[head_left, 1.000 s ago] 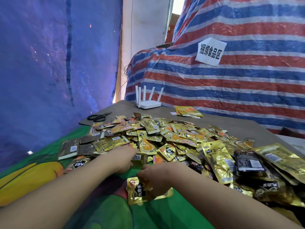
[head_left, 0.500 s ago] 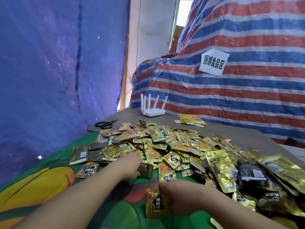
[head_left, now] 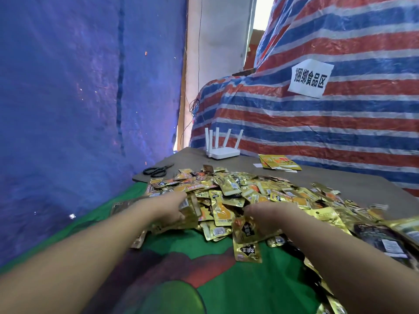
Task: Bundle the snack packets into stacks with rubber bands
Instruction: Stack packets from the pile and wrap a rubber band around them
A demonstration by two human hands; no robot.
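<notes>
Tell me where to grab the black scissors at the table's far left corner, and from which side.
Take the black scissors by the two looped handles, which point toward the near left; the closed blades point away toward the white router. Come with the left hand, over the left edge of the packet pile.

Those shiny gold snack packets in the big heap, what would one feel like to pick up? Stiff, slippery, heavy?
Probably light: each gold packet looks thin and flat. Likely slippery, since the glossy foil in the heap has packets lying slid over one another. Probably bendy rather than stiff; those under the right hand and against the left hand look crinkled and curved.
</notes>
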